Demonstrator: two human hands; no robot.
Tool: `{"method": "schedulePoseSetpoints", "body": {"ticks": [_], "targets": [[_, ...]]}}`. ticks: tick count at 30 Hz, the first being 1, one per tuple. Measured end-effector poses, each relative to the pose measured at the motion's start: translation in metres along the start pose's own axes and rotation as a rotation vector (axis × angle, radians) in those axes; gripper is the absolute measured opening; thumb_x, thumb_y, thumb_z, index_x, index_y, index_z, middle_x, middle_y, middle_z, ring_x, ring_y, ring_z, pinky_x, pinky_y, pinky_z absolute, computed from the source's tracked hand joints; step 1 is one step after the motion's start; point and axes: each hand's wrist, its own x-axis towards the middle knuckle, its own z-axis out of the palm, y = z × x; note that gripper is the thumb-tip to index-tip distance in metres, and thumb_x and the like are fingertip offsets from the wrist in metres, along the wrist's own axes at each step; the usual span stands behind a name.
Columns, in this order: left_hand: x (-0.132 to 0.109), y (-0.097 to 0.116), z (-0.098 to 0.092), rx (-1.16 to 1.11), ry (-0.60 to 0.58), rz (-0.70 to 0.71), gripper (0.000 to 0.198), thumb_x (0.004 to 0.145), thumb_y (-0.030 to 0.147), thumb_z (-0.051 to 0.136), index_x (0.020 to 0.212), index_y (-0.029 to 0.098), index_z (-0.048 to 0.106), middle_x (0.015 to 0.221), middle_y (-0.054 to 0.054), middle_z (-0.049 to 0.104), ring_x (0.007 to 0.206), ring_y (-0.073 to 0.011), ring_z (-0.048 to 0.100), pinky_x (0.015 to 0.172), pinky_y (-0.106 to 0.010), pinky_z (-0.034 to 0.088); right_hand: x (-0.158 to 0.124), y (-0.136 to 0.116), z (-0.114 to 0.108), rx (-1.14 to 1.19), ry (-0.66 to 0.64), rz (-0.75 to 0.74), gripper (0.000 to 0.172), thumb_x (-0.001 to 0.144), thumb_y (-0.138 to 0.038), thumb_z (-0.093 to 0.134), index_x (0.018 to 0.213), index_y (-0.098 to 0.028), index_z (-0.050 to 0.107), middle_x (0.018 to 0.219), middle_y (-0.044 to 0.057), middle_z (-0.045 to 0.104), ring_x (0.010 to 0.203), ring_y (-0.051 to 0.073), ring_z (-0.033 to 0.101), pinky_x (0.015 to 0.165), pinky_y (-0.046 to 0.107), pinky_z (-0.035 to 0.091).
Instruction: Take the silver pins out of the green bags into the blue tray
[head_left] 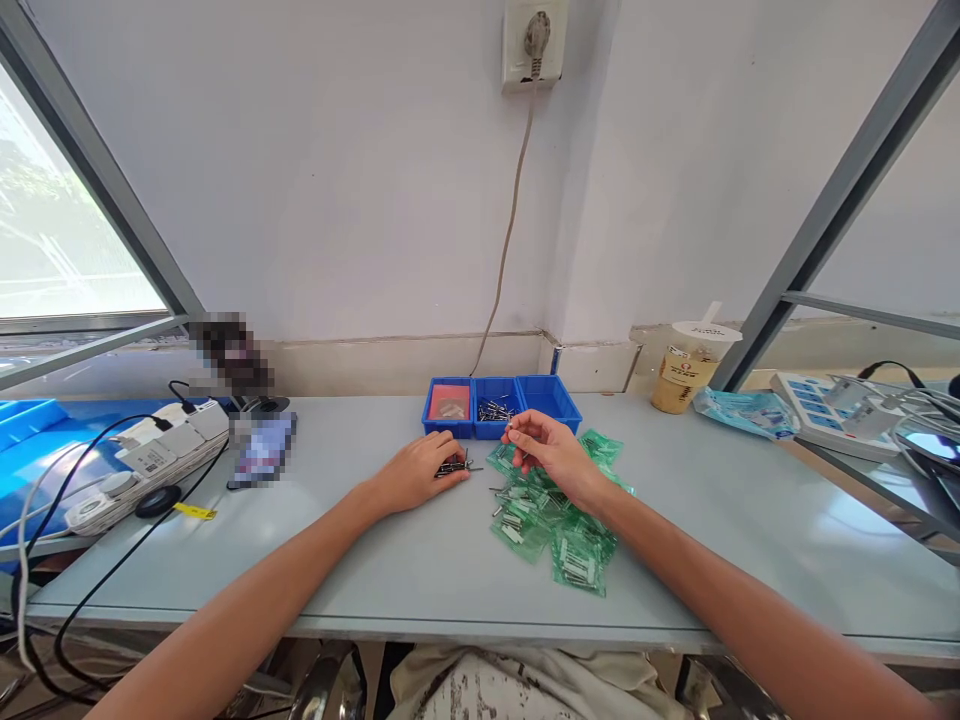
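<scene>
My left hand [420, 472] rests on the table with its fingers curled round a small bunch of dark metal screws [452, 467], whose ends poke out past the fingertips. My right hand [551, 452] is raised beside the blue trays, thumb and forefinger pinched at a tiny pale thing too small to name. Beneath it spreads a heap of green plastic bags [577, 560] with screws and white plugs showing through. Behind both hands stand three joined blue trays [491, 430]. The middle tray holds loose screws [495, 410]; in the left one lies a reddish packet [450, 402].
A drink cup [686, 370] with a straw stands at the back right beside a blue-and-white packet [746, 412]. Power strips [154, 460] with cables lie left, near a phone [262, 447] and a black tape measure [158, 501]. Metal frames [817, 190] rise at both sides.
</scene>
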Motion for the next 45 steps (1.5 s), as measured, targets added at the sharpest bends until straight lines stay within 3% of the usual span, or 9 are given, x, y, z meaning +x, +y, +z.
{"method": "schedulePoseSetpoints", "body": {"ticks": [7,11,20,27,35,45], "targets": [[0.0003,-0.0001,0.0007,-0.032,0.010,0.016,0.024,0.106,0.044,0.053,0.108,0.022,0.061,0.106,-0.005,0.063,0.097,-0.0217,0.059,0.083,-0.033,0.047,0.0001,0.0007,0.0004,-0.076,0.028,-0.047,0.037,0.079,-0.051,0.083,0.090,-0.024,0.061,0.078,-0.004,0.057,0.059,0.013,0.054,0.055,0.030,0.048],[0.0004,-0.0001,0.0010,-0.028,0.016,0.024,0.021,0.107,0.041,0.052,0.108,0.023,0.062,0.106,-0.005,0.062,0.097,-0.0213,0.059,0.083,-0.032,0.047,0.0005,0.0015,-0.0008,-0.056,0.030,-0.049,0.036,0.081,-0.052,0.082,0.091,-0.024,0.063,0.081,-0.003,0.055,0.059,0.012,0.050,0.054,0.028,0.047],[0.0005,-0.0006,0.0010,-0.028,0.022,0.043,0.020,0.108,0.038,0.050,0.108,0.023,0.063,0.104,-0.005,0.062,0.096,-0.0210,0.058,0.085,-0.033,0.047,0.0001,0.0013,-0.0032,0.106,-0.087,0.103,0.036,0.088,-0.055,0.076,0.099,-0.021,0.071,0.088,0.000,0.057,0.064,0.009,0.047,0.055,0.024,0.043],[0.0003,-0.0005,0.0003,-0.026,0.021,0.045,0.021,0.108,0.038,0.049,0.108,0.023,0.063,0.104,-0.005,0.061,0.096,-0.0211,0.057,0.084,-0.033,0.047,0.0005,0.0030,-0.0033,0.161,-0.065,0.060,0.035,0.081,-0.049,0.085,0.098,-0.024,0.067,0.089,-0.001,0.057,0.071,0.012,0.052,0.057,0.025,0.045],[0.0010,0.0003,0.0001,-0.018,0.014,0.041,0.022,0.108,0.039,0.050,0.108,0.022,0.064,0.104,-0.005,0.061,0.096,-0.0208,0.057,0.084,-0.033,0.047,0.0018,0.0050,-0.0025,-0.021,0.000,-0.031,0.038,0.075,-0.051,0.088,0.088,-0.024,0.066,0.079,-0.003,0.056,0.068,0.014,0.048,0.056,0.026,0.043],[0.0012,0.0004,-0.0007,0.007,0.017,0.065,0.026,0.108,0.043,0.049,0.108,0.023,0.065,0.105,-0.005,0.063,0.098,-0.0227,0.056,0.087,-0.036,0.043,0.0016,0.0046,-0.0015,0.042,0.012,0.111,0.046,0.083,-0.064,0.076,0.079,-0.022,0.058,0.067,-0.005,0.047,0.052,0.009,0.040,0.046,0.023,0.038]]}}
